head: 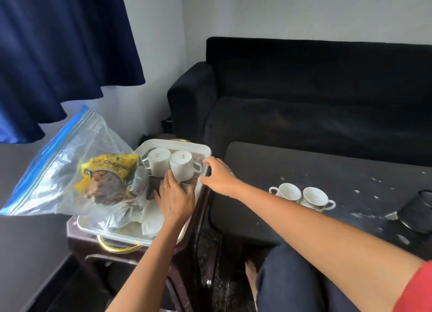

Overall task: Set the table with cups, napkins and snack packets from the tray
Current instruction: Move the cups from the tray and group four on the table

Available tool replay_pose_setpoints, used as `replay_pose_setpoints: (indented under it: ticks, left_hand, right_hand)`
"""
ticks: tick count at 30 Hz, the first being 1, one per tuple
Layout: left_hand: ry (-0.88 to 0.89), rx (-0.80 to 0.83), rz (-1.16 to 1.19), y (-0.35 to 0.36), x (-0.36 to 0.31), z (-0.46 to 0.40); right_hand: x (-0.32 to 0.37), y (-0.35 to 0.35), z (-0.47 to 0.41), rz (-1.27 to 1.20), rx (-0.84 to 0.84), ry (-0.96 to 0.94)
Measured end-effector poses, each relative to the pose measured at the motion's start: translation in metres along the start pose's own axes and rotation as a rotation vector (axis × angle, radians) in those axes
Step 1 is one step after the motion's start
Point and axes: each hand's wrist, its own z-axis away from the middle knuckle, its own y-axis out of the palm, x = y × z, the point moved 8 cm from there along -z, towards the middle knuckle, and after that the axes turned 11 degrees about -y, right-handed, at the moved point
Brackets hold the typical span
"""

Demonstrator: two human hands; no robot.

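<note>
A white tray (177, 146) sits on a dark side stand at the left. Two white cups (173, 163) lie upside down in its far half. A clear zip bag (77, 167) with yellow snack packets (109, 171) leans over the tray's left side. My left hand (176, 198) rests flat, fingers spread, on brown napkins (154, 185) in the tray, just in front of the right cup. My right hand (219, 175) is at the tray's right rim, fingers curled against it. Two more white cups (301, 195) stand upright on the dark table (280, 167) at the right.
A black sofa (315, 96) stands behind the table. A black round object (418, 211) lies at the table's right edge, with white specks scattered around. A blue curtain (58, 54) hangs at the upper left. My knee in dark trousers (292, 281) is below the table.
</note>
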Motion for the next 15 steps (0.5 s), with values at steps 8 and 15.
replay_pose_setpoints:
  ticks: [8, 15]
  left_hand:
    - [0.022, 0.078, -0.094, 0.016, 0.023, 0.002]
    - [0.017, 0.092, -0.131, 0.02, 0.024, -0.001]
  right_hand:
    - [-0.017, 0.031, -0.04, 0.21, 0.003, 0.102]
    - [-0.014, 0.035, -0.043, 0.225, -0.169, 0.048]
